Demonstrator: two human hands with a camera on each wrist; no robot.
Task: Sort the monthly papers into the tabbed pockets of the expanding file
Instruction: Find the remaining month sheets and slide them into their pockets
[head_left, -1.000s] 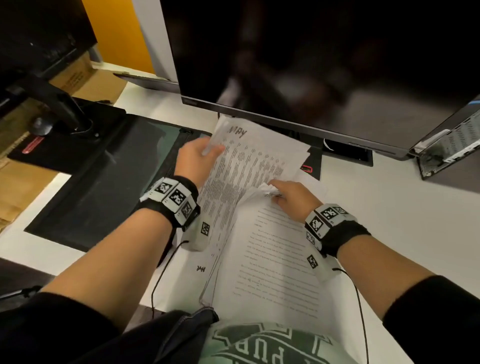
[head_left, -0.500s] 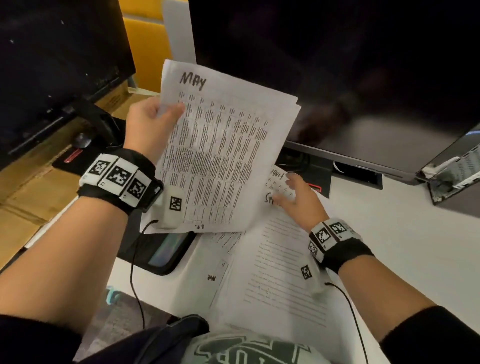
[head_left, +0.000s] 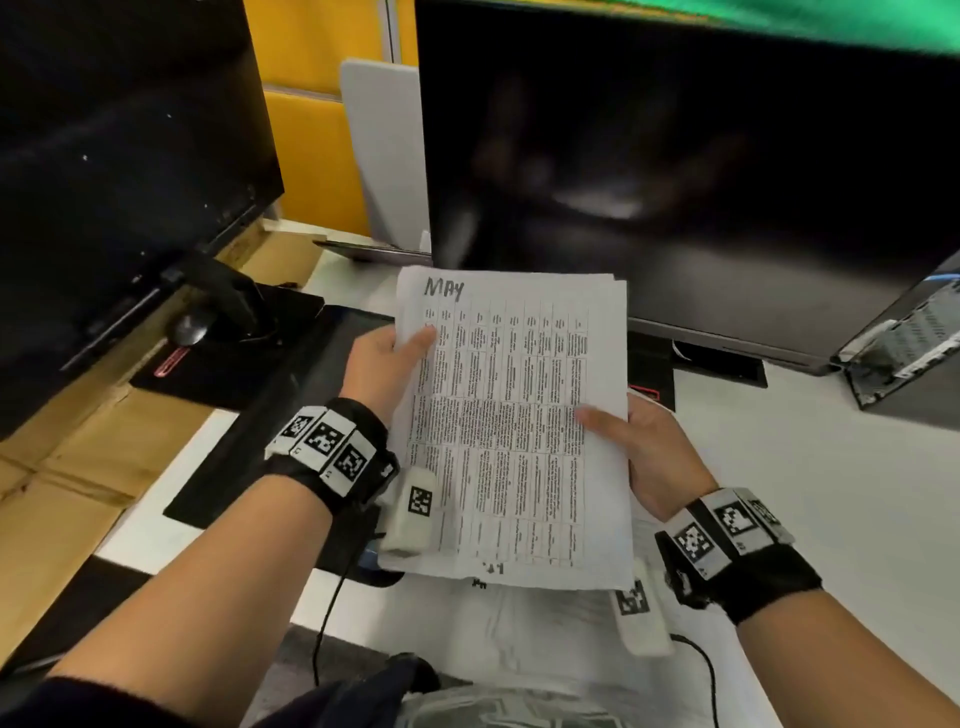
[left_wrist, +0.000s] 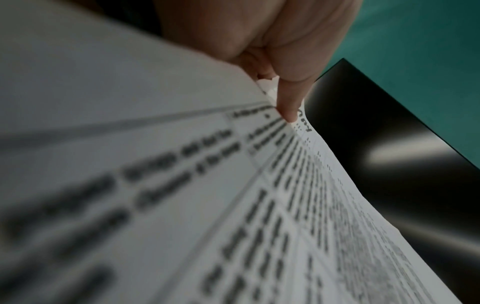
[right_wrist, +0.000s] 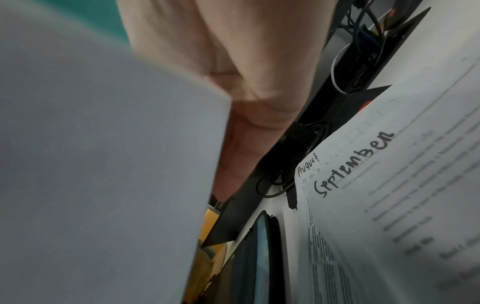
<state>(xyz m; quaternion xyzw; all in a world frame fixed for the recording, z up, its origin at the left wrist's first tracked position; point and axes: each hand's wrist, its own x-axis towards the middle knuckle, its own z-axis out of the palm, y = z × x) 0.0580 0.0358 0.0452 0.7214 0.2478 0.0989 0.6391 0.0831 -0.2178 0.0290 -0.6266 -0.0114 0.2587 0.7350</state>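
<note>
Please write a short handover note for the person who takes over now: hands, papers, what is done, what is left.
Left hand: pinches the left edge of the MAY papers, thumb on top.
Right hand: holds their right edge.
The bundle is raised above the white desk.
Still on the desk: the September sheet, with the August sheet under it.
The dark file lies left of the papers; its pockets are not visible.
Done: MAY picked out. Left: file it, then the rest.

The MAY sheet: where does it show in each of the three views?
Head: MAY sheet centre, held by both hands.
Left wrist: fills the lower left, printed side, thumb on it.
Right wrist: blank back, left half.
Shared landmark: the dark monitor.
</note>
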